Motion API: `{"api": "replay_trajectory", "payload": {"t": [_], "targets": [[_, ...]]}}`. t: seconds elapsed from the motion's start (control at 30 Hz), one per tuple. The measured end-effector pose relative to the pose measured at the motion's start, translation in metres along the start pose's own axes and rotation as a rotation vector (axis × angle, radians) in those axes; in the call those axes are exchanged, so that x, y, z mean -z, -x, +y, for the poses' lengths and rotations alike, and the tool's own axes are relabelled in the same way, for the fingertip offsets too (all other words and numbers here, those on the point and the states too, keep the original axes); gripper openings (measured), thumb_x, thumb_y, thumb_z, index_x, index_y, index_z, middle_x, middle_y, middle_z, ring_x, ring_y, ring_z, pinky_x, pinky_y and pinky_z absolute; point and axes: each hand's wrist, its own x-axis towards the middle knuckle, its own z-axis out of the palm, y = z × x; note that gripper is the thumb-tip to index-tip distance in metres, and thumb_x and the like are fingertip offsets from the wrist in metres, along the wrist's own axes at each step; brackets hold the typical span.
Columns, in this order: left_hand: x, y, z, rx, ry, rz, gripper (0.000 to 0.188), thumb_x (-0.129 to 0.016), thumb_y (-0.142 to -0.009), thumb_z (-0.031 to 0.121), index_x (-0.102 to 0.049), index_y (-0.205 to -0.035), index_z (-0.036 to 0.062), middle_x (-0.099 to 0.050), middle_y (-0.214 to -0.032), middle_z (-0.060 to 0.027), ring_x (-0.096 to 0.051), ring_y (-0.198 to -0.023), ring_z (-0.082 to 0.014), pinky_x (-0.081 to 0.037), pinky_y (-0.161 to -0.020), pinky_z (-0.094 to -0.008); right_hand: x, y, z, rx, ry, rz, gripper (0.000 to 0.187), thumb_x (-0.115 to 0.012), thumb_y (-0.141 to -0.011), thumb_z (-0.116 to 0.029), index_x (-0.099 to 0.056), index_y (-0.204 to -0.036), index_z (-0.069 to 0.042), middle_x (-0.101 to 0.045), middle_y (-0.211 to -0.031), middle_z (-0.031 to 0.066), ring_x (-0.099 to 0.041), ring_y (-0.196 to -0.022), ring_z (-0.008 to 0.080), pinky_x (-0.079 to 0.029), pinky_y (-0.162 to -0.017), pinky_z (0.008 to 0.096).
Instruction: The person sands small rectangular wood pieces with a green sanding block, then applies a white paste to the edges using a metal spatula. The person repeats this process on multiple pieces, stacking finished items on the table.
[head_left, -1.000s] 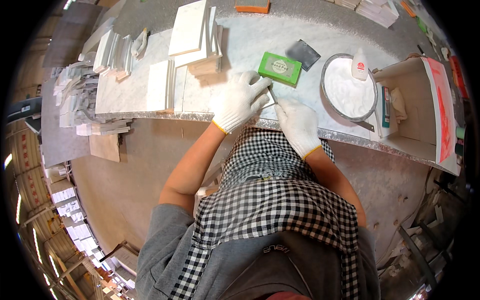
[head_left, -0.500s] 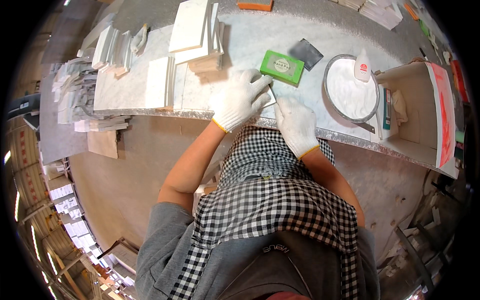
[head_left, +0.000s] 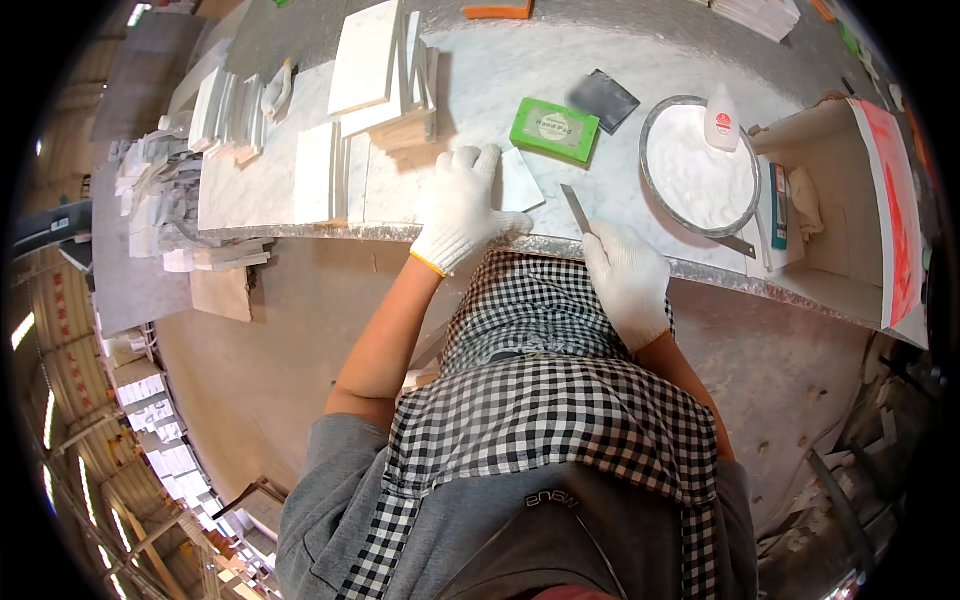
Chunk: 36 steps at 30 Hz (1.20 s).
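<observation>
My left hand (head_left: pixel 462 205), in a white knit glove, lies by the front edge of the marble-topped table with its fingers stretched out and its thumb pointing right. Beside its fingers lies a small white tile piece (head_left: pixel 520 180). In my right hand (head_left: pixel 628 278), gloved the same way, is a thin flat metal strip (head_left: pixel 575 208), like a scraper or file; its free end points up and left over the tabletop. A green box-shaped hand pad (head_left: pixel 555 130) lies just beyond the tile piece, and a dark square sheet (head_left: pixel 604 100) sits behind it.
A round metal-rimmed pan of white powder (head_left: pixel 700 180) holds a white squeeze bottle (head_left: pixel 722 122). Right of it, an open cardboard box (head_left: pixel 835 190) contains a cloth. Stacked white tiles (head_left: pixel 370 70) stand on the left, with more white slabs (head_left: pixel 318 175) nearer the edge.
My right hand has drawn back toward me and right with the metal strip, away from the tile piece. My left hand has let go of the tile piece and spread its fingers.
</observation>
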Motion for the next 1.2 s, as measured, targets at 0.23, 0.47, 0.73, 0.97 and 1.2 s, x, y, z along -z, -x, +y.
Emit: {"api": "replay_trajectory", "payload": {"t": [0.23, 0.47, 0.73, 0.97, 1.2], "targets": [[0.004, 0.023, -0.001, -0.064, 0.251, 0.146, 0.099, -0.094, -0.051, 0.034, -0.054, -0.133, -0.0029, -0.056, -0.124, -0.022, -0.056, -0.116, -0.0377, -0.049, -0.099, -0.046, -0.005, -0.009, -0.006, 0.004, -0.144, 0.027, 0.018, -0.06, -0.096, -0.025, -0.069, -0.104, -0.011, -0.07, -0.092, 0.0121, -0.068, -0.083, 0.0346, -0.053, -0.075, 0.0455], [0.007, 0.036, -0.009, -0.22, 0.277, 0.32, 0.1, -0.095, -0.052, 0.037, -0.053, -0.134, -0.0024, -0.056, -0.121, -0.0203, -0.056, -0.111, -0.0371, -0.05, -0.096, -0.0477, 0.007, -0.014, -0.025, -0.077, -0.45, -0.052, 0.02, -0.066, -0.094, -0.022, -0.072, -0.106, -0.007, -0.073, -0.098, 0.0145, -0.07, -0.088, 0.0328, -0.055, -0.078, 0.0396], [0.006, 0.046, -0.001, -0.114, 0.325, 0.327, 0.099, -0.093, -0.055, 0.041, -0.053, -0.134, -0.0031, -0.059, -0.117, -0.0207, -0.058, -0.11, -0.036, -0.052, -0.091, -0.047, 0.011, -0.013, -0.027, -0.058, -0.468, -0.079, 0.02, -0.066, -0.095, -0.02, -0.072, -0.108, -0.006, -0.072, -0.093, 0.0161, -0.071, -0.082, 0.0297, -0.054, -0.074, 0.0376], [0.011, 0.035, 0.021, 0.355, 0.219, 0.151, 0.083, -0.087, -0.064, 0.054, -0.057, -0.114, -0.0047, -0.061, -0.108, -0.0237, -0.067, -0.092, -0.0366, -0.057, -0.077, -0.0461, -0.009, -0.018, -0.022, -0.141, -0.408, -0.138, 0.023, -0.064, -0.095, -0.025, -0.071, -0.108, -0.007, -0.073, -0.095, 0.0157, -0.07, -0.084, 0.0345, -0.054, -0.076, 0.0426], [-0.001, 0.035, 0.036, 0.471, -0.079, -0.016, 0.086, -0.077, -0.071, 0.068, -0.055, -0.112, -0.0051, -0.061, -0.106, -0.0229, -0.071, -0.087, -0.0372, -0.059, -0.069, -0.047, -0.037, -0.028, -0.018, -0.039, -0.172, -0.153, 0.029, -0.06, -0.097, -0.03, -0.07, -0.112, -0.008, -0.073, -0.095, 0.0196, -0.069, -0.09, 0.0394, -0.054, -0.08, 0.0455]]}}
